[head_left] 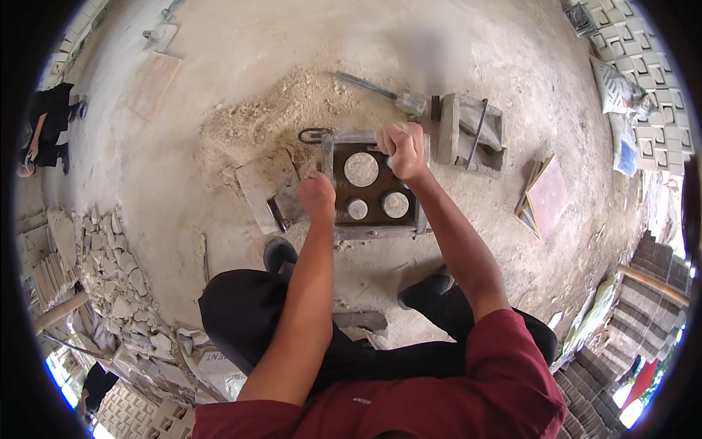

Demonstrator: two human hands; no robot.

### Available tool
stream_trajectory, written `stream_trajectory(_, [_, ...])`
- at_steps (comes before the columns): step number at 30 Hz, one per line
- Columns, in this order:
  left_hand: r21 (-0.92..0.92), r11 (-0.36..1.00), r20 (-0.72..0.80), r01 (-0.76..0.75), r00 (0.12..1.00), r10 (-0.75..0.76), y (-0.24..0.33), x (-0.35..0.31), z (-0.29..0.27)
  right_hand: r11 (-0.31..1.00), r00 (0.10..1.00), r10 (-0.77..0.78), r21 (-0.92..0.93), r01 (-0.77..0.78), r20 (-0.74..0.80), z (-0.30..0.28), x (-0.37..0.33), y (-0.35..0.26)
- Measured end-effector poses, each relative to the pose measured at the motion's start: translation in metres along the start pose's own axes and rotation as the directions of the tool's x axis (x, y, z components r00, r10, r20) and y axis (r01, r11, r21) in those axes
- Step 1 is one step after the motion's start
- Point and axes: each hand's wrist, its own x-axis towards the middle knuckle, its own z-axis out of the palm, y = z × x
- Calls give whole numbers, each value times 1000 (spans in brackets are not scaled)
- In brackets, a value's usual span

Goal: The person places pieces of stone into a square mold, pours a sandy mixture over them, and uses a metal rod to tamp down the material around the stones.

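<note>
Between my feet lies a rectangular mould frame (374,233) with grey edges and a dark inside. Several round pale discs of different sizes stand in it; the largest is a disc (361,170) in the upper left part. My right hand (404,150) is closed in a fist over the frame's far right part, partly covering another disc. My left hand (316,194) is also closed, at the frame's left side. Whatever either fist holds, if anything, is hidden by the fingers. A metal loop handle (314,135) sticks out at the frame's far left corner.
A heap of pale sandy powder (263,110) spreads beyond the frame. A long-handled hammer-like tool (380,91) lies there. To the right stand a grey box mould (472,162) and tilted square boards (548,196). A flat slab (265,181) lies left; broken pieces (117,271) are piled further left.
</note>
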Motion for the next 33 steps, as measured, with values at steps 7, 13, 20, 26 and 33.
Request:
stream_trajectory(7, [-16,997,-36,72,997,-73,-3,4,-2,981,981,-122,-131,142,149,44,22,2])
stream_trajectory(13, [-42,998,-5,49,999,-49,1,2,-3,999,977,15,48,-25,214,58,28,8])
stream_trajectory(20, [-50,997,10,61,998,-60,3,2,-3,998,982,-54,40,48,179,61,15,11])
stream_trajectory(26, [-36,999,4,25,1000,-25,-2,-1,-3,993,988,-118,-4,119,94,60,8,6])
stream_trajectory(33, [-125,991,-6,46,999,-47,-5,7,-1,986,995,30,158,-45,96,52,22,-7])
